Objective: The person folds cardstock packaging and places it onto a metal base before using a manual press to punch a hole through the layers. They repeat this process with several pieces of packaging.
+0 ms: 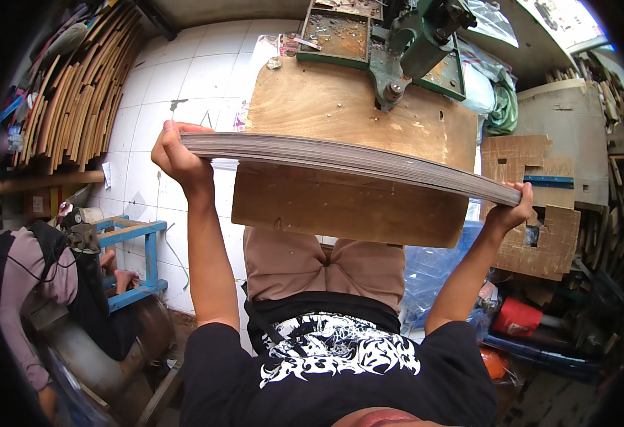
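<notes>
- Head view: wooden tabletop ahead; white-tiled floor at left.
- My left hand and right hand grip the sheet stack by its ends, over the tabletop.
- Long axis: crosswise, right end lower in view.

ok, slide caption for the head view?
Left hand and right hand grip opposite ends of a layered stack of thin sheets over a wooden board.

Stacked thin greyish sheets span from left hand to right hand.
</notes>
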Available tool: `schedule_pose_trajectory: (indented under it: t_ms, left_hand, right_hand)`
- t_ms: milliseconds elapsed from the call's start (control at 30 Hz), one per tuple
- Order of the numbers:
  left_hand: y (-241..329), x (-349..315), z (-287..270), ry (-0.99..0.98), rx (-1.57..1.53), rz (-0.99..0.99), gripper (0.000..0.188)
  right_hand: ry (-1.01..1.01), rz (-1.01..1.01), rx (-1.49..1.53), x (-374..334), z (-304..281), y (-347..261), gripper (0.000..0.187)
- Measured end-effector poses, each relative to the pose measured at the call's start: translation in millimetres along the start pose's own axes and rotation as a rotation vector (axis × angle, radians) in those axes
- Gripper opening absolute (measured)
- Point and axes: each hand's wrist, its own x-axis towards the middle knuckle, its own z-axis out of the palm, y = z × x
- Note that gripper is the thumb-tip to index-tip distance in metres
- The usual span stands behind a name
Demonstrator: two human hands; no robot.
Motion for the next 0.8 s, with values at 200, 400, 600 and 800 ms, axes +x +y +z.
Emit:
schedule_pose_trajectory:
  t_ms: [200,400,600,800]
  left_hand:
    - [-0.2,2.6,3.4,0.013,-0.015,0.046,0.054]
    - [2.9,-2.1,-1.7,0.025,-0.059,-0.025,0.054]
    - [2.3,-1.8,3.9,0.066,-0.196,0.026,0.045]
    - [-1.1,-0.1,-1.0,0.082,-0.165,0.065,0.044]
  right_hand:
    - [-0.015,-0.558,-0.440,-36.0,17.4,-59.9,0.051]
    - [-1.050,-0.973,-0.835,-103.8,108.8,-118.1,0.091]
    - [-1.297,-0.762,-0.920,-115.2,122.4,-111.5,0.086]
    - [-1.319,-0.804,-0.979,-117.3,125.4,-117.0,0.057]
